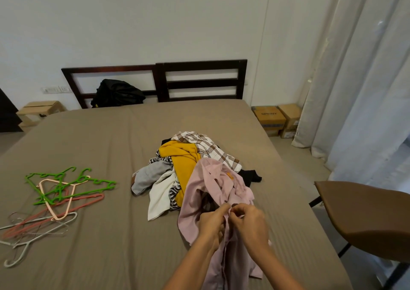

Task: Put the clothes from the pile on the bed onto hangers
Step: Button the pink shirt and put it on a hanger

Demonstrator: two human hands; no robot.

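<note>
Pinching the button placket of one pink shirt (199, 192), left hand (211, 221) and right hand (250, 223) close together at the near side of the bed (111, 134). Lies lengthwise from the hands away to the pile (184, 163), touching it. Well to the left, nearer the left hand, hangers (60, 192): two green, perhaps seven in all, tangled.

My pink shirt (199, 192), clothes pile (184, 163), hangers (60, 192).
Shirt drapes off the pile toward me; coloured hangers lie tangled on the bed (111, 138), well left.
</note>
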